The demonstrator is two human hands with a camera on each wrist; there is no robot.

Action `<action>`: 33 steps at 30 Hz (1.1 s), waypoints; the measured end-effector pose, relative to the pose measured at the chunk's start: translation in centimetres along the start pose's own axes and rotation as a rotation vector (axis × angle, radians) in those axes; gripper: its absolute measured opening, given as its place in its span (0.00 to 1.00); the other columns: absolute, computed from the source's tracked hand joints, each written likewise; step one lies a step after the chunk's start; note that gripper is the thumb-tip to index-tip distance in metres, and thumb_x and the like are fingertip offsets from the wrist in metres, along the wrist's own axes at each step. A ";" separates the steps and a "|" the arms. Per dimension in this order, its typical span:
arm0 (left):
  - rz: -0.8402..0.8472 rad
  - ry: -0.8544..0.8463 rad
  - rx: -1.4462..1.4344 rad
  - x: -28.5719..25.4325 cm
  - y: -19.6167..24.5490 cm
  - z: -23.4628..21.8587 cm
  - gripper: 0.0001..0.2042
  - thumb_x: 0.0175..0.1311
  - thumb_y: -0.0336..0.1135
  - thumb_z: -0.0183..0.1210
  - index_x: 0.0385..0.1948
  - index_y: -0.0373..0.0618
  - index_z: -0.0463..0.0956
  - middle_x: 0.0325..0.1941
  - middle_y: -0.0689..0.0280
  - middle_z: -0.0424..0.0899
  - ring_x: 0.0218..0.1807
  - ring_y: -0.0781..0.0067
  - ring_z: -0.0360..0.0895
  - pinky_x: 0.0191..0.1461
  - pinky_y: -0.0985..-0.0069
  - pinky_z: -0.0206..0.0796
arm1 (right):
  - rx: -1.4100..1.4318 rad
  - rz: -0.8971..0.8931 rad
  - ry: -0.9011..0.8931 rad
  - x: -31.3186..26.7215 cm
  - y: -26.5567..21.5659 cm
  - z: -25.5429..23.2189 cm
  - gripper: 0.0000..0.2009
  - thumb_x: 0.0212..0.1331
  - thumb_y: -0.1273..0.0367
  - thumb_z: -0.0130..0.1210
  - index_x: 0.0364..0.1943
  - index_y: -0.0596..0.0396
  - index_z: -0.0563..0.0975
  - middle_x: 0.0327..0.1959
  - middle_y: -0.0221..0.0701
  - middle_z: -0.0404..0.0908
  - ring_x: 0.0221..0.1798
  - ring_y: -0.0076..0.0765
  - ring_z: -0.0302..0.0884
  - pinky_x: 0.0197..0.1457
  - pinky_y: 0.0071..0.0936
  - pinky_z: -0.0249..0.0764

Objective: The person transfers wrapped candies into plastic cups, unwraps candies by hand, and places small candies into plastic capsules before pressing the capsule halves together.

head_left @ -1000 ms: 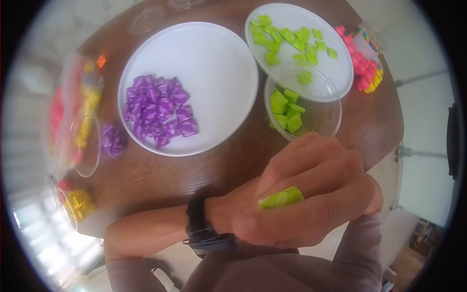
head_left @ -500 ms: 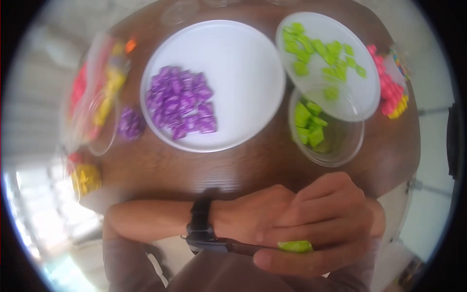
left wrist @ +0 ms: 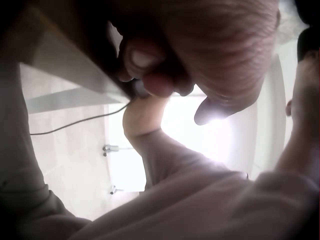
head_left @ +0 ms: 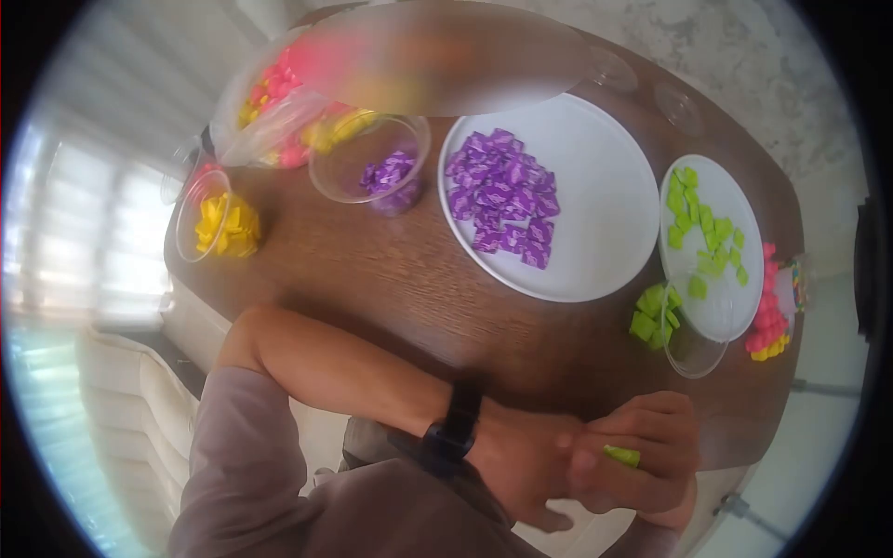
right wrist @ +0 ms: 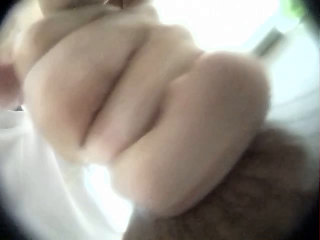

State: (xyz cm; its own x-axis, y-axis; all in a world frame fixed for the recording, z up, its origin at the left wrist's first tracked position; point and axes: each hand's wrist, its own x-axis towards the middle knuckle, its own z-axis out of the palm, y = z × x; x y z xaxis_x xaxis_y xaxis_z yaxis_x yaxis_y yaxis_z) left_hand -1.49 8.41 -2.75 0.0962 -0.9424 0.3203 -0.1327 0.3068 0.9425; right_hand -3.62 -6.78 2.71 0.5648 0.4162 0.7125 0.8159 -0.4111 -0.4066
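In the head view my right hand point(head_left: 642, 451) is at the lower right with its fingers bent, a small green-wrapped piece point(head_left: 622, 456) held between them. Against it lies my left hand point(head_left: 526, 465), black watch on the wrist; the right hand partly covers its fingers, and one digit sticks out below. What the left fingers hold, if anything, is hidden. The left wrist view has the left hand point(left wrist: 220, 55) close to the lens, dark, near the other forearm. Folded fingers of the right hand point(right wrist: 145, 105) fill the right wrist view.
Purple pieces lie on a white plate point(head_left: 605, 214), green ones on a smaller plate point(head_left: 735, 307). Clear tubs hold green point(head_left: 647, 325), purple point(head_left: 395, 181) and yellow point(head_left: 234, 228) pieces. A plastic bag point(head_left: 251, 139) and a blurred shape point(head_left: 465, 51) stand at the back.
The head view has swung left, so the plates appear further right and more of the table's left side shows. Both hands remain together, with the green piece still in the right.
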 end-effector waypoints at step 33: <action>-0.059 -0.619 0.560 -3.5 -2.6 4.5 0.09 0.62 0.31 0.57 0.28 0.37 0.85 0.32 0.57 0.86 0.37 0.59 0.84 0.41 0.64 0.76 | 0.796 0.624 -0.398 0.1 1.9 6.2 0.20 0.64 0.77 0.61 0.61 0.60 0.77 0.36 0.36 0.90 0.38 0.36 0.90 0.42 0.28 0.84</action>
State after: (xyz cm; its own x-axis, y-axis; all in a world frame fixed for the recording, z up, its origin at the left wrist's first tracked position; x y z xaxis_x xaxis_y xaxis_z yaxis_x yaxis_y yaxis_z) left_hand -5.96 10.30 -6.75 -0.4196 -0.9077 0.0076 -0.6303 0.2974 0.7171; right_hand -1.27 -2.53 -1.52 0.7905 0.6080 0.0740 0.1368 -0.0575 -0.9889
